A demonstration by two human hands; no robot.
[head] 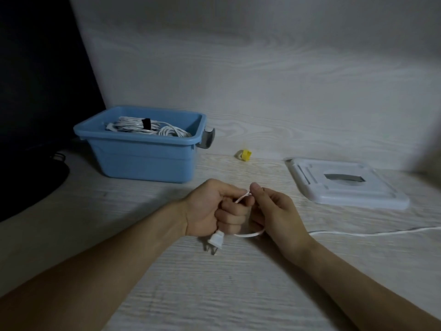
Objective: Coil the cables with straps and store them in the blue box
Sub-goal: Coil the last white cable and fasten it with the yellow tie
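Note:
My left hand (214, 209) is closed in a fist around a white cable (358, 233) near its plug end. The white two-pin plug (215, 241) hangs below that fist, just above the table. My right hand (276, 211) pinches the same cable beside the left thumb, and a short loop curves under both hands. From there the cable trails right across the table and out of view. The blue box (143, 158) stands open at the back left. Inside lie coiled white cables (143, 127), one bound by a black strap (146, 123).
The box's white lid (346, 185) lies flat at the right. A small yellow roll (244, 155) sits between box and lid. A dark object (31, 177) with black wires fills the left edge. A pale wood-grain wall rises behind the table.

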